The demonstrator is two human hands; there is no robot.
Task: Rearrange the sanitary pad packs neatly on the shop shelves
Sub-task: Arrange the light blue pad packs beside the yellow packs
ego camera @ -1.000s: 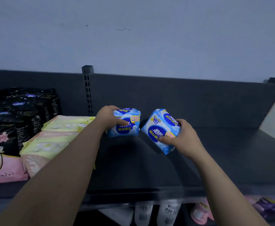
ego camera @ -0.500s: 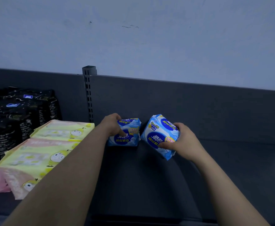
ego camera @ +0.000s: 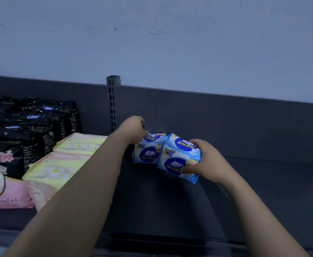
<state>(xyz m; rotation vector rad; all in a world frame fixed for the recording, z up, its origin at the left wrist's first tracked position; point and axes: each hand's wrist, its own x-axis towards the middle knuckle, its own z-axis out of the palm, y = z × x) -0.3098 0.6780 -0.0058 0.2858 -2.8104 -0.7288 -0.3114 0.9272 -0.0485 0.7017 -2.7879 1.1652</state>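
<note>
Two blue-and-white sanitary pad packs sit at the back of the dark grey shelf (ego camera: 170,206). The left pack (ego camera: 146,153) stands upright against the back panel, and my left hand (ego camera: 133,129) holds its top left corner with curled fingers. The right pack (ego camera: 178,158) overlaps it slightly in front, tilted, and my right hand (ego camera: 205,160) grips its right side, thumb on the front face.
Yellow flat packs (ego camera: 59,164) lie stacked left of my left arm. Black packs (ego camera: 31,127) stand further left, with a pink pack (ego camera: 3,191) at the front left. A slotted upright post (ego camera: 113,101) rises behind my left hand. Bare shelf extends to the right.
Both packs moved back toward the rear panel. The left pack now stands upright, and the right pack has come up beside and partly in front of it.
</note>
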